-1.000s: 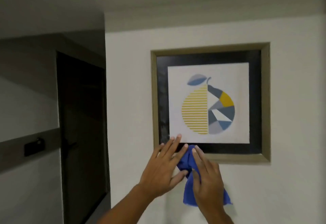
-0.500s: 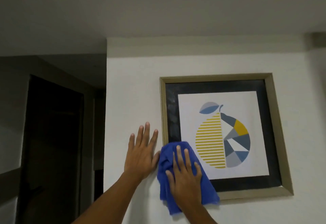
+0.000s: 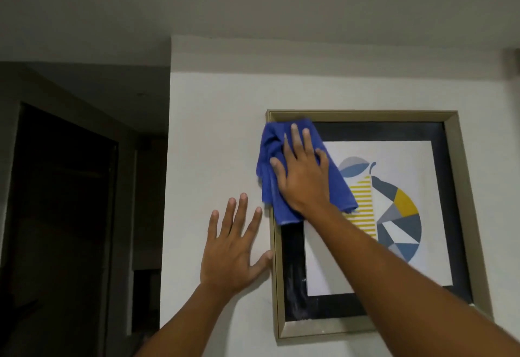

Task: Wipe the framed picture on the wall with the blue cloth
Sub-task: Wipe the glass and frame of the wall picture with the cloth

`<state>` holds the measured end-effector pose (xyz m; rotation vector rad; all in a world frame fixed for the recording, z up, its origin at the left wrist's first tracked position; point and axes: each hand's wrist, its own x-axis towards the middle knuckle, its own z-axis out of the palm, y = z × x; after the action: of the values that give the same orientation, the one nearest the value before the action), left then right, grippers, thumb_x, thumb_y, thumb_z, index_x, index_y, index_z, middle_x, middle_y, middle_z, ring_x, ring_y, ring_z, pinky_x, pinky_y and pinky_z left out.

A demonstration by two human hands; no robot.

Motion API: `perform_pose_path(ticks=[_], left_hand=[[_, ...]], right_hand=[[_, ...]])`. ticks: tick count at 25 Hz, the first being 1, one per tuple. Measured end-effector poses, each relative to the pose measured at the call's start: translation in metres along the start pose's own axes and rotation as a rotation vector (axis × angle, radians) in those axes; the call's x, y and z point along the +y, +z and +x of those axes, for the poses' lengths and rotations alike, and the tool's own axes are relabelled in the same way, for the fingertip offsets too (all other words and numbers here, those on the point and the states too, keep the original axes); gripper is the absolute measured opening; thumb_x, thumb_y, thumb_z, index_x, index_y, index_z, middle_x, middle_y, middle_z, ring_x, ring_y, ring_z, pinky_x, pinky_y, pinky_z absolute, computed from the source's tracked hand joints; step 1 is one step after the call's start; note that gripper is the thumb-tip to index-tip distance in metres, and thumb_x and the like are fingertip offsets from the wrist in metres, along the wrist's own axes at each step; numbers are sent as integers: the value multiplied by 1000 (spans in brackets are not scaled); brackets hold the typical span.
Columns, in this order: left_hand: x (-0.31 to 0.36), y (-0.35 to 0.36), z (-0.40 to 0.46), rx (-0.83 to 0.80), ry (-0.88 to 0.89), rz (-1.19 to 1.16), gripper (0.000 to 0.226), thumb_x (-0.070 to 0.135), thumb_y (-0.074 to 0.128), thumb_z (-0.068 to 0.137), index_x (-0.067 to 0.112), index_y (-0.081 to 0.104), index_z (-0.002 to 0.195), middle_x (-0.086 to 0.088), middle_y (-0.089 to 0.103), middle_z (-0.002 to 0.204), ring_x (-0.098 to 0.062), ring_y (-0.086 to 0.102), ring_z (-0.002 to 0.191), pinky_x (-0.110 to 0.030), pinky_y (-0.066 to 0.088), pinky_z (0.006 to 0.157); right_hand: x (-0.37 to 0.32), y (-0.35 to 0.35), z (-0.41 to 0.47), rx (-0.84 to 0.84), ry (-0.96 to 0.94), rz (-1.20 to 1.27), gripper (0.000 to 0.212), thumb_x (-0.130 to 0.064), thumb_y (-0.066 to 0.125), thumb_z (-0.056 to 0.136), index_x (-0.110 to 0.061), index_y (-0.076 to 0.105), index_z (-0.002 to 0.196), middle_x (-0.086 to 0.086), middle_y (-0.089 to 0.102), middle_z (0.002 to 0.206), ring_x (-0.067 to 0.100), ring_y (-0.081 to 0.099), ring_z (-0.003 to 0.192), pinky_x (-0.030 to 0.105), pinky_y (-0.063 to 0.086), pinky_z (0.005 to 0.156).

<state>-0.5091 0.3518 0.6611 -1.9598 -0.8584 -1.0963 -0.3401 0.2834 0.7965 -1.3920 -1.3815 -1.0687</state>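
Observation:
The framed picture (image 3: 455,216) hangs on the white wall, with a dull gold frame, a black mat and a striped yellow and grey fruit print. My right hand (image 3: 302,176) lies flat on the blue cloth (image 3: 271,165) and presses it against the picture's upper left corner. The cloth covers that corner and part of the frame's left edge. My left hand (image 3: 233,247) rests flat on the wall just left of the frame, fingers spread, its thumb touching the frame's side.
The white wall (image 3: 219,137) ends at a corner on the left. Beyond that corner is a dark doorway (image 3: 62,216). The ceiling (image 3: 253,5) is close above the picture.
My right hand has slid the cloth up from the frame's lower left corner to its upper left corner. My left hand has stayed flat on the wall beside the frame.

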Motion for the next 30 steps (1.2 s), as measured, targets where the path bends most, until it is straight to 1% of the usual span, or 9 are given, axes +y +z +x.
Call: perform_pose_path(ticks=[3,8,11,13,16,19,22,26,30], left_hand=[[0,0,2,19,10,17,102,87,31,85,20,17,160,-16,9,170,-35,3,156,-59,4,124],[-4,5,-1,-6,99,28,106,88,35,81,21,15,160,-15,5,170,-36,2,156,-65,6,121],[-2,4,-3,-18,100,32,97,83,33,87,23,13,161,-12,3,171,-34,1,156,-66,7,121],[-2,3,-2,-13,96,21,93,80,33,89,24,14,161,-12,4,171,-34,2,156,-66,9,121],[-3,3,-4,-3,106,1,92,80,33,89,24,15,160,-11,6,171,-34,4,156,-66,9,120],[-4,7,-4,6,103,0,92,79,35,88,24,17,160,-11,7,171,-34,6,156,-66,10,120],[-3,5,-3,15,94,12,87,75,32,90,24,19,160,-10,8,171,-34,6,156,-66,10,120],[-1,3,-4,24,105,22,87,73,35,90,24,16,160,-12,8,170,-33,4,156,-64,6,122],[-1,5,-3,-6,91,35,90,75,36,90,23,15,160,-11,3,171,-34,1,156,-65,5,121]], right_hand=[[0,9,-3,49,9,-16,61,-48,25,101,-18,18,153,1,4,163,19,-1,148,44,13,115],[-7,56,-186,4,133,15,59,-41,28,97,-16,26,151,-3,3,163,25,13,147,43,15,113],[-2,57,-246,-126,61,6,57,-45,14,100,-19,23,150,-7,2,163,21,12,146,38,11,110],[9,48,-223,-155,-39,-63,55,-42,20,100,-19,29,149,-6,3,163,21,11,147,39,12,111],[14,26,-130,-58,-109,-80,56,-35,37,95,-16,33,148,-2,7,163,22,9,148,43,17,111],[4,0,-11,14,-59,-78,53,-34,36,99,-11,34,147,3,11,162,23,9,148,45,23,109],[1,2,21,83,1,-77,50,-33,36,100,-10,37,145,5,14,162,25,10,147,45,24,110],[3,45,-123,48,27,-41,56,-34,35,98,-17,25,151,0,7,163,23,5,148,42,12,116],[4,71,-264,-131,12,-49,59,-40,10,99,-14,25,150,-3,-5,163,20,1,148,36,-2,117]])
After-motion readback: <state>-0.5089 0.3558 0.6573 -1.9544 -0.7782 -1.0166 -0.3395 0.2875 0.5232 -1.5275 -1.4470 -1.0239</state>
